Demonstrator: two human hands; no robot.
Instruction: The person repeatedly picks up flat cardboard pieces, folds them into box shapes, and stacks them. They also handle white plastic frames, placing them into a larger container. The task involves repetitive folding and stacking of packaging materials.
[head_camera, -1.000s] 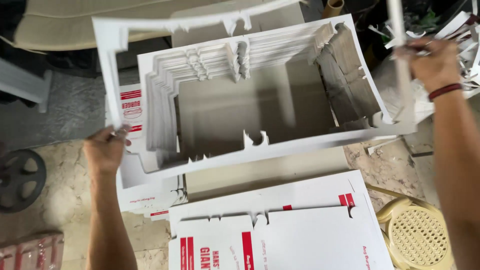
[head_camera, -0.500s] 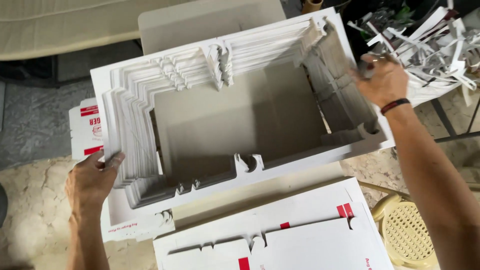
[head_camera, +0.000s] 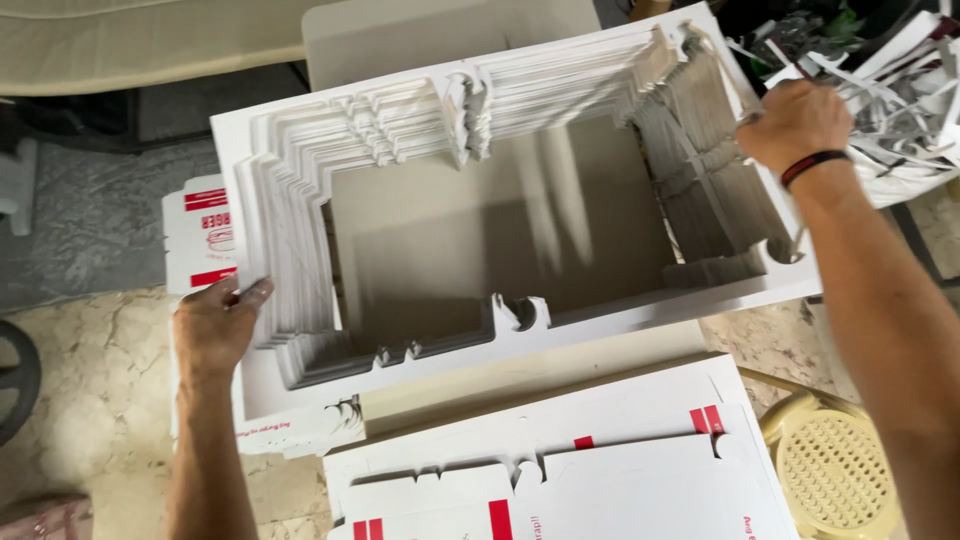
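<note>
The thick stack of white die-cut cardboard frames (head_camera: 500, 230), hollow in the middle, lay between both hands on a flat grey cardboard sheet (head_camera: 450, 40). The left hand (head_camera: 215, 325) gripped the stack's left edge, fingers curled over the layers. The right hand (head_camera: 795, 125) clenched the stack's upper right corner. White and red printed flat carton blanks (head_camera: 560, 470) lay just below the stack, beside a round cream plastic stool (head_camera: 835, 470)

Left hand (head_camera: 215, 325) and right hand (head_camera: 795, 120) gripping opposite edges of a white die-cut cardboard frame stack (head_camera: 400, 130) above printed flat cartons (head_camera: 600, 460).
</note>
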